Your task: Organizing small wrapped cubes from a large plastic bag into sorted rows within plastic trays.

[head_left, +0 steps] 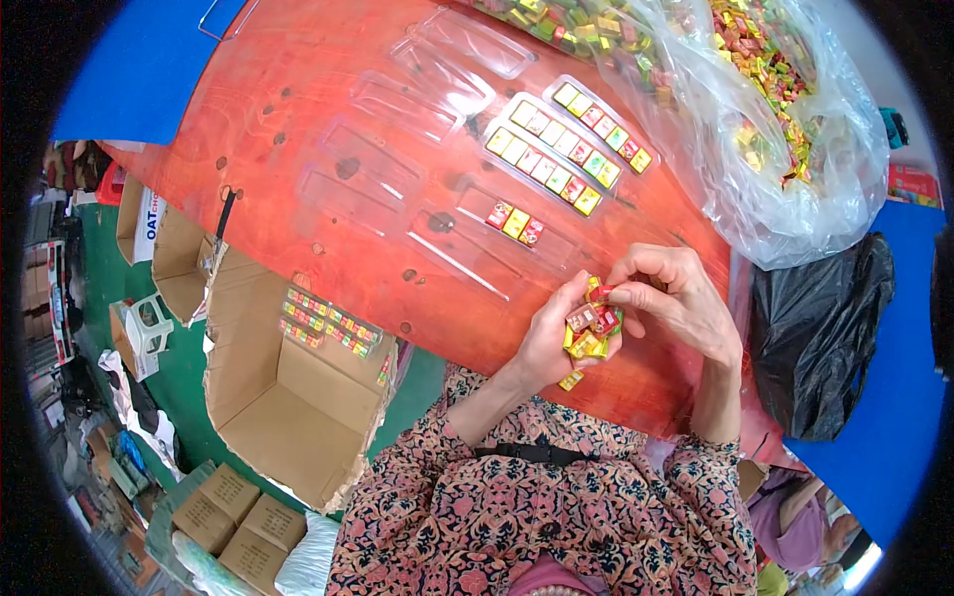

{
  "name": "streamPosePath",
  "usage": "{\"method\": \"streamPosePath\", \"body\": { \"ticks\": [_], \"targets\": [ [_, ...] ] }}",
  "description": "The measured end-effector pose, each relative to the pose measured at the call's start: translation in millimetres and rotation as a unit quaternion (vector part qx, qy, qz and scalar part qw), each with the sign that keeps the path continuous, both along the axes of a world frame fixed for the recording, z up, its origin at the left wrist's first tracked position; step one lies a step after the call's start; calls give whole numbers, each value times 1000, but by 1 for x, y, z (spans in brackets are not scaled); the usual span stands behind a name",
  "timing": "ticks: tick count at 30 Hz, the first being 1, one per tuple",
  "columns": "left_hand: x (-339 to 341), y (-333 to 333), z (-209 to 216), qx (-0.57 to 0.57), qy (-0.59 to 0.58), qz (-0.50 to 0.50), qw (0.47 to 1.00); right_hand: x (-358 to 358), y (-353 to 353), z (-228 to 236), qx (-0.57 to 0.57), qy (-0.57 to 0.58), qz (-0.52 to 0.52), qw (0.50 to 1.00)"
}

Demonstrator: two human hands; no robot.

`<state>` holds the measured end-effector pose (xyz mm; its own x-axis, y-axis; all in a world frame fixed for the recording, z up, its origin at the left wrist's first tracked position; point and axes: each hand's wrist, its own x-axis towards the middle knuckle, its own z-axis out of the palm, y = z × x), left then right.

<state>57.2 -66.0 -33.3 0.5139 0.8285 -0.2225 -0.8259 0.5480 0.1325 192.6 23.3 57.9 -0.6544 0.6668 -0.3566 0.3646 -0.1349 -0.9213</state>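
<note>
My left hand [543,344] is closed around a small pile of wrapped candies [588,338], red, yellow and green. Above that pile, my right hand [686,298] pinches at a red wrapped candy [599,293] with thumb and fingers. One yellow candy [570,380] lies on the table just below my left hand. Beyond my hands is a clear plastic tray [556,249] with a short row of 3 red and yellow candies in it. Farther off, filled trays [542,169] hold neat rows of yellow, red and green candies.
Several clear trays without candies [397,149] lie on the red tabletop [268,129]. A big clear plastic bag [696,189] of loose candies stands at the far right, above a black bag [820,338]. Left of me, an open cardboard box [298,407] holds filled trays [331,323].
</note>
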Motion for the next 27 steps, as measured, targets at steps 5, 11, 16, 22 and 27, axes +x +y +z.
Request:
{"method": "streamPosePath", "body": {
  "ticks": [5, 11, 16, 22, 27],
  "targets": [
    [-7, 7, 12, -49, -38, -21, 998, 0, 1, 2, -74, 48, -74, 993],
    [-14, 6, 7, -30, -44, 0, 999, -14, -2, 5, -11, 52, -117, 992],
    [-19, 3, 15, -90, -32, 2, 995, -11, -10, 11, 178, -15, 27, 984],
    [-31, 0, 26, -28, 93, 43, 994, 0, -21, 2, 139, 11, -77, 987],
    [-34, -7, 25, -22, 100, 54, 993, 12, -47, -12, 133, -79, -12, 988]
  ]
}}
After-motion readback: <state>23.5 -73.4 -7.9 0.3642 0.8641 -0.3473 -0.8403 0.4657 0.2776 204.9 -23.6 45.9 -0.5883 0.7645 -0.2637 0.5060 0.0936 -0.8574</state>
